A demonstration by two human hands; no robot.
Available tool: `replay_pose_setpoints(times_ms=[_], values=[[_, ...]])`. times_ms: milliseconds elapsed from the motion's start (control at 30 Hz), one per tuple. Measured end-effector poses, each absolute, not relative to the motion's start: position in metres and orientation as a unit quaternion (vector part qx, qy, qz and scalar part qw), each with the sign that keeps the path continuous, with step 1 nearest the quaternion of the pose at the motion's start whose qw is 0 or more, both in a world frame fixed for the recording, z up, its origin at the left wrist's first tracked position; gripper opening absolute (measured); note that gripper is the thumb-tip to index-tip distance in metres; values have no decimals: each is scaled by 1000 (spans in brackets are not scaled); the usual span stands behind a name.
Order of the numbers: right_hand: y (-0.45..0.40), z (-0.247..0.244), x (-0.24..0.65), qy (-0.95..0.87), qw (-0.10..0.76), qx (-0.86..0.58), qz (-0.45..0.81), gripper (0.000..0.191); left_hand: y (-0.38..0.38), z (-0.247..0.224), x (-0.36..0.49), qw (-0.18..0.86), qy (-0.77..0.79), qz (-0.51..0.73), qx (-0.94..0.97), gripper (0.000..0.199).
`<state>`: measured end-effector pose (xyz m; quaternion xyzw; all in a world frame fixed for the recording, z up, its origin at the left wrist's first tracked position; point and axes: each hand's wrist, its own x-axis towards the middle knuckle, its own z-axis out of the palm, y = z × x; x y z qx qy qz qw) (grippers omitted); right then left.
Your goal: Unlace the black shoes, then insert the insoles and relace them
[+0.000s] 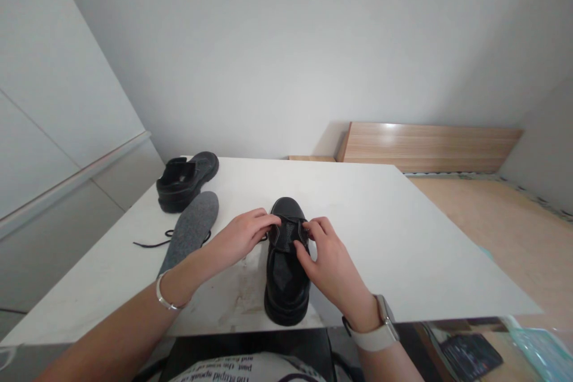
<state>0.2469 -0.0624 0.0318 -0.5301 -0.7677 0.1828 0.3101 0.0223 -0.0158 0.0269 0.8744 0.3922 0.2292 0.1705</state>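
Note:
A black shoe (286,304) stands on the white table in front of me, its toe pointing away and its heel near the table edge. My left hand (244,236) grips the left side of the shoe's opening flap, fingertips on the upper by the tongue. On the opposite side, my right hand (324,253) pinches the right flap between thumb and fingers. A bit of dark lace shows by the left fingertips; the rest of it is hidden. Left of my left hand lies a grey felt insole (194,224) with a loose black shoelace (152,245) partly under it.
A second black shoe (179,185) sits at the table's far left corner. The white table (380,239) ends close to my body. To the right is a lower wooden surface (470,209) with a wooden headboard (425,146). A clear turquoise-edged container (544,349) is at lower right.

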Motion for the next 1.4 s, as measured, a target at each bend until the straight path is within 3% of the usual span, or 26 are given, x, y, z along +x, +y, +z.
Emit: replay_pose_setpoints(times_ms=[333,633,933,1200,1400], values=[[-62,28,247,-763,328,-528,179,19,-10,46,24,106,377,187,901,28],[-61,22,248,-756,356,-518,184,20,-21,39,17,206,405,324,830,15],[-62,22,249,-751,357,-517,200,21,-25,28,19,223,437,315,813,14],[-61,20,249,-753,367,-514,188,20,-25,24,17,88,388,287,871,18],[-61,18,249,-751,377,-509,188,20,-25,32,21,139,400,304,853,15]])
